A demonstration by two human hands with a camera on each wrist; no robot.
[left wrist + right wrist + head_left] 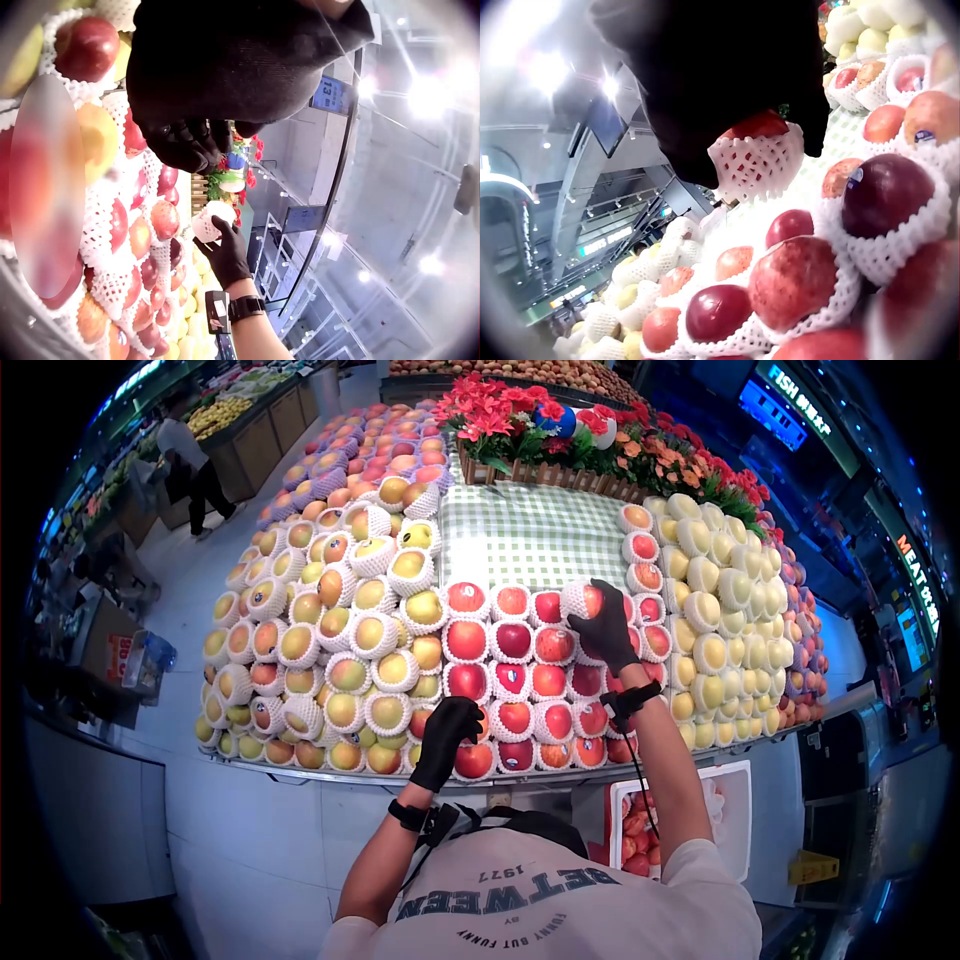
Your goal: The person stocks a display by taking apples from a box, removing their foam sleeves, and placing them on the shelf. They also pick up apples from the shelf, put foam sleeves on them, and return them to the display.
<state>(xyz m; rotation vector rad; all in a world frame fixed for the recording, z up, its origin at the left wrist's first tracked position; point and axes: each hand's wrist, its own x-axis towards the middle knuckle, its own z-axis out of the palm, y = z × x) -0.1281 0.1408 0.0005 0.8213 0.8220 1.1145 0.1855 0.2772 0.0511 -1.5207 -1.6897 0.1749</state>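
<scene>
Placing, seemingly: right hand (605,630) curled round a netted apple (578,600) that likely wants lowering beneath that hand, left hand (447,744) curled, hold unclear

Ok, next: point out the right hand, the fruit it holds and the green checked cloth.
Right hand (606,628): head view, on its gloved back.
Held fruit (756,159): right wrist view, on its netted side.
Green checked cloth (530,535): head view, on its bare middle.

The floor (230,830) has large, pale tiles. On the right, a FISH sign (797,400) is shining; the grey ceiling (405,217) carries bright lamps (427,96).
</scene>
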